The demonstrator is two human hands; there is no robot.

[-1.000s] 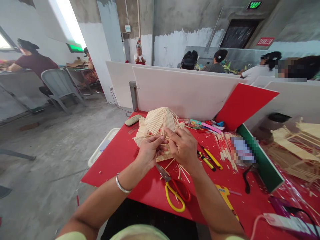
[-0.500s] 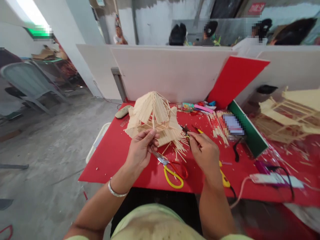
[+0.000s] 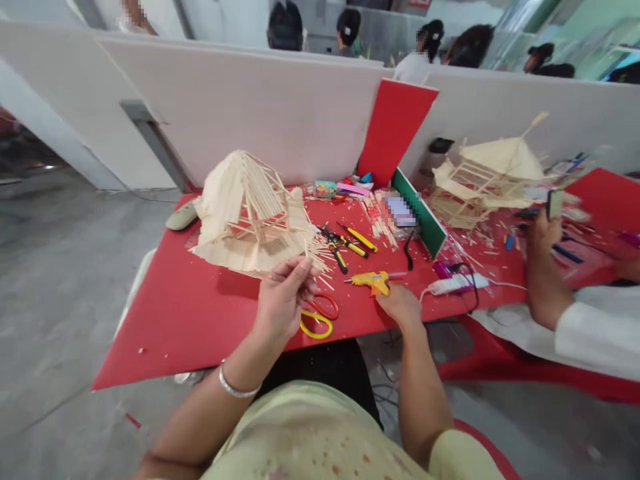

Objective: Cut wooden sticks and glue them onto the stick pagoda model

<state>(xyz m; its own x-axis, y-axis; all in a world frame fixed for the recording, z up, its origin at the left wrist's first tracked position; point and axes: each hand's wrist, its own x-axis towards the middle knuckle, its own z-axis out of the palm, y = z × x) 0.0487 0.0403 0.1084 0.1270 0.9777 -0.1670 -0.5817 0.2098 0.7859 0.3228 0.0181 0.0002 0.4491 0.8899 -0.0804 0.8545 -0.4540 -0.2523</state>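
Note:
My left hand [image 3: 287,293] pinches a short wooden stick [image 3: 307,251] upright between thumb and fingertips. At the table's front edge, my right hand [image 3: 401,305] is closed round the handle of a yellow glue gun [image 3: 373,280], whose nozzle points left. Scissors [image 3: 320,317] with one red and one yellow handle lie partly hidden behind my left hand. Beyond it stands a model house [image 3: 245,213] of pale wooden sticks with a peaked roof. Black-and-yellow pliers [image 3: 345,243] and a yellow cutter knife [image 3: 361,237] lie right of the model among loose sticks.
On the red table [image 3: 200,327] a white power strip [image 3: 459,285] with cords lies to the right. A green board [image 3: 420,213] stands near a second stick model [image 3: 480,180]. At far right another person's hand [image 3: 545,233] holds something. White panels [image 3: 240,100] line the back.
My right hand has let go of the pliers, which now lie on the table, and has moved to the glue gun. My left hand keeps its stick. The view has turned right.

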